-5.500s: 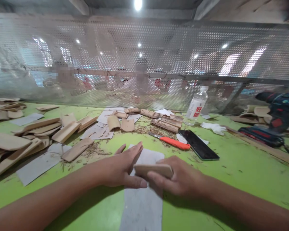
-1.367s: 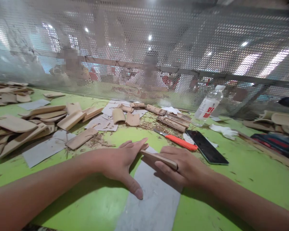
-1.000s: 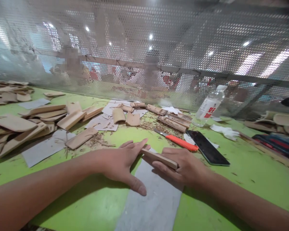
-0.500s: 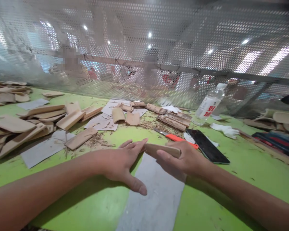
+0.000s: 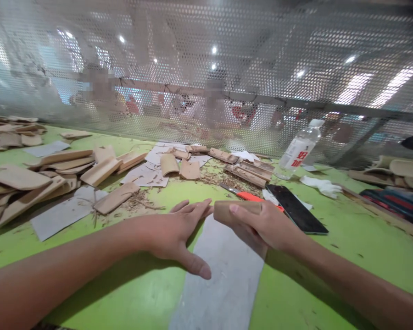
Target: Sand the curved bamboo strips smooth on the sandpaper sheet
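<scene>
My right hand [image 5: 261,222] is closed around a short curved piece of bamboo [image 5: 229,211], held above a strip of whitish sheet [image 5: 220,279]. The sheet, perhaps sandpaper seen from its back, lies on the green table. Thumb apart and fingers stretched forward, my left hand [image 5: 181,233] is open beside the sheet's left edge. Its fingertips come close to the bamboo's left end; whether they touch I cannot tell. Beyond my right hand lie an orange utility knife [image 5: 249,196] and a black phone [image 5: 296,208].
Bamboo pieces [image 5: 20,176] are heaped at the left, with more at the far right. Shavings and dark bamboo strips [image 5: 246,174] lie ahead. A water bottle [image 5: 298,149] stands near a perforated metal screen [image 5: 192,59]. A cordless power tool [image 5: 392,204] rests at the right edge.
My right hand has tilted the bamboo piece, so more of its broad face shows, and shifted it slightly right. My left hand has hardly moved.
</scene>
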{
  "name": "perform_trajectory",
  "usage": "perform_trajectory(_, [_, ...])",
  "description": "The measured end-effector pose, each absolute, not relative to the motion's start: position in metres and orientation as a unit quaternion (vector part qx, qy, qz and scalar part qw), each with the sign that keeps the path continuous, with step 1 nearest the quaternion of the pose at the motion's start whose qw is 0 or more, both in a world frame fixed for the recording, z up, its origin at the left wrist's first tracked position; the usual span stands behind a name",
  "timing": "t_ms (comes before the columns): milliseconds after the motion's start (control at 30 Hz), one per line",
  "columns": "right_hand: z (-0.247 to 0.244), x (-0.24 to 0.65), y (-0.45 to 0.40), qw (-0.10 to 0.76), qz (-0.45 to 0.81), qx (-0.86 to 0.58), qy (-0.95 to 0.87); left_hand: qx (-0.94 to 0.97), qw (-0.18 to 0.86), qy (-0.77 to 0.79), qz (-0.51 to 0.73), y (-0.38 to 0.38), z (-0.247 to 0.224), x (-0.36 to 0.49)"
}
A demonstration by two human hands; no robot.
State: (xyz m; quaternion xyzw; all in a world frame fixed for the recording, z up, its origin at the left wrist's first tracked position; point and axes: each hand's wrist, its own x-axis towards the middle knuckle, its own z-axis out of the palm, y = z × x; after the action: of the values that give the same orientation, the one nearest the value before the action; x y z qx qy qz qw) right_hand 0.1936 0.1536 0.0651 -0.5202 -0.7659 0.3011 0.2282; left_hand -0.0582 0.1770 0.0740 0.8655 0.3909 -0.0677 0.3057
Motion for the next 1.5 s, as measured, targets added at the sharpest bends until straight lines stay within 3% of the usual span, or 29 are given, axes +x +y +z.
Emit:
perform_trajectory(133, [0.067, 0.188, 0.153, 0.176, 0.359, -0.566, -0.721, 0.866, 0.308, 0.389, -0.068, 0.176, 0.076, -0.057])
perform_trajectory(367, [0.068, 0.184, 0.151, 0.185, 0.404, -0.553, -0.705, 0.858, 0.305, 0.401, -0.096, 0.175, 0.078, -0.055])
perform_trajectory(467, [0.064, 0.184, 0.147, 0.214, 0.345, -0.597, -0.692, 0.859, 0.302, 0.405, -0.089, 0.176, 0.075, -0.056])
perform_trajectory(600, [0.057, 0.183, 0.142, 0.198, 0.416, -0.481, -0.746, 0.870, 0.304, 0.381, -0.066, 0.176, 0.074, -0.056])
perform_trajectory(700, [0.060, 0.184, 0.144, 0.208, 0.366, -0.575, -0.702, 0.866, 0.301, 0.391, -0.075, 0.176, 0.074, -0.056])
perform_trajectory(833, [0.067, 0.182, 0.147, 0.173, 0.463, -0.502, -0.710, 0.864, 0.304, 0.394, -0.078, 0.175, 0.075, -0.055])
perform_trajectory(1167, [0.062, 0.182, 0.141, 0.166, 0.387, -0.531, -0.735, 0.866, 0.297, 0.395, -0.081, 0.173, 0.076, -0.055])
perform_trajectory(1300, [0.058, 0.193, 0.152, 0.160, 0.427, -0.492, -0.741, 0.859, 0.300, 0.404, -0.089, 0.173, 0.076, -0.055])
perform_trajectory(1400, [0.057, 0.203, 0.163, 0.193, 0.334, -0.583, -0.714, 0.858, 0.300, 0.406, -0.093, 0.173, 0.077, -0.056])
perform_trajectory(1500, [0.057, 0.209, 0.167, 0.226, 0.315, -0.552, -0.738, 0.860, 0.308, 0.396, -0.089, 0.173, 0.080, -0.057])
